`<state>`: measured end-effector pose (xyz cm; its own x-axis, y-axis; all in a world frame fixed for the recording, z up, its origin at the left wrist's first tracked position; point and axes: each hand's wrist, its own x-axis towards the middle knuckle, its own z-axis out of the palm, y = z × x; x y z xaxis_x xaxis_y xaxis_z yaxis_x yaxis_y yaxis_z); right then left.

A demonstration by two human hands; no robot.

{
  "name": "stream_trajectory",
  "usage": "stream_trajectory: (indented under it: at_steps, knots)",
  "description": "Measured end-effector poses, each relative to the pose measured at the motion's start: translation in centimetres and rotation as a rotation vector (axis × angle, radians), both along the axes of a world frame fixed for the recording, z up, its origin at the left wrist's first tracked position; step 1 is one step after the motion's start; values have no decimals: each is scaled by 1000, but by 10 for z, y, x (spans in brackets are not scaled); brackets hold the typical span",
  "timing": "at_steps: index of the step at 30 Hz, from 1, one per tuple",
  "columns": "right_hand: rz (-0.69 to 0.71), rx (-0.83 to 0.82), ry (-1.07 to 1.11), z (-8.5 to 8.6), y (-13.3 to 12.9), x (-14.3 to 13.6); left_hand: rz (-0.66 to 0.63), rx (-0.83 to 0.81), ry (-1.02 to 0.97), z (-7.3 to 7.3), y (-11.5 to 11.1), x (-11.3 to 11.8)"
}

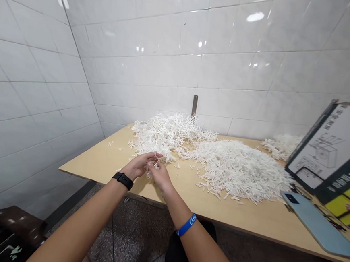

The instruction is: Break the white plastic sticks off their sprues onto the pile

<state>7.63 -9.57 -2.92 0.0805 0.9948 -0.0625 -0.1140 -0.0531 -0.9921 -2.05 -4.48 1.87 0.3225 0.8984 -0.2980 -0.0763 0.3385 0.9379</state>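
My left hand point(140, 164), with a black band at the wrist, is curled near the table's front edge around some thin white plastic pieces point(149, 173). Against it, my right hand point(160, 176) pinches at the same pieces; a blue wristband sits on that forearm. The fingers partly hide what they grip. Just beyond the hands rises a tangled heap of white branched plastic strips point(171, 132). To the right spreads a wide pile of short, loose white plastic pieces point(241, 170). A few stray bits lie between the piles and near my hands.
The wooden table point(99, 167) stands against a tiled wall point(155, 69). A metal strip like a ruler point(194, 104) stands upright behind the heap. At right are a printed cardboard box point(321, 154), a light blue phone point(322, 225) and a smaller white pile point(283, 145).
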Motion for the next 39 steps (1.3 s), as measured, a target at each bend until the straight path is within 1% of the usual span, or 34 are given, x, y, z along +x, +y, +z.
stream_trajectory:
  at_steps: [1, 4, 6, 8, 10, 12, 14, 16, 17, 20, 23, 24, 26, 30, 32, 35, 39]
  knots:
    - [-58, 35, -76, -2, -4, 4, -12, -4, 9, 0, -2, -2]
    - [-253, 206, -407, -8, -17, 17, -18, -3, 30, 0, -5, -7]
    - [-292, 304, -562, -9, -24, 24, -24, 8, 31, 0, -8, -9]
    - [-254, 335, -630, -8, -26, 29, -37, 5, 6, 0, -9, -9]
    - [-206, 317, -676, -5, -25, 30, -40, -23, -53, 1, -10, -8]
    - [-156, 249, -726, -3, -19, 30, -17, -51, -119, 1, -10, -7]
    - [-94, 140, -765, -2, -11, 30, 36, -63, -174, 2, -9, -4]
    - [-36, 69, -757, -2, -5, 29, 104, -67, -223, 2, -8, -2]
    - [-17, 63, -739, -3, -2, 29, 130, -75, -249, 2, -8, -1]
    - [28, 109, -663, -4, 0, 29, 178, -97, -293, 2, -9, 1]
    - [39, 153, -588, -4, -1, 31, 211, -86, -194, 1, -14, -1]
    - [42, 161, -559, -4, -1, 32, 209, -76, -143, 0, -16, -4]
    - [67, 159, -496, -4, -1, 37, 165, -29, -50, -3, -21, -9]
    - [135, 145, -378, -3, -1, 42, -34, 72, 133, -15, -29, -16]
    - [163, 149, -337, -1, -3, 40, -79, 64, 179, -21, -29, -13]
    - [232, 153, -293, 4, -8, 33, -54, 40, 140, -24, -27, -1]
    - [296, 141, -248, 9, -12, 26, 8, -11, 31, -20, -23, 13]
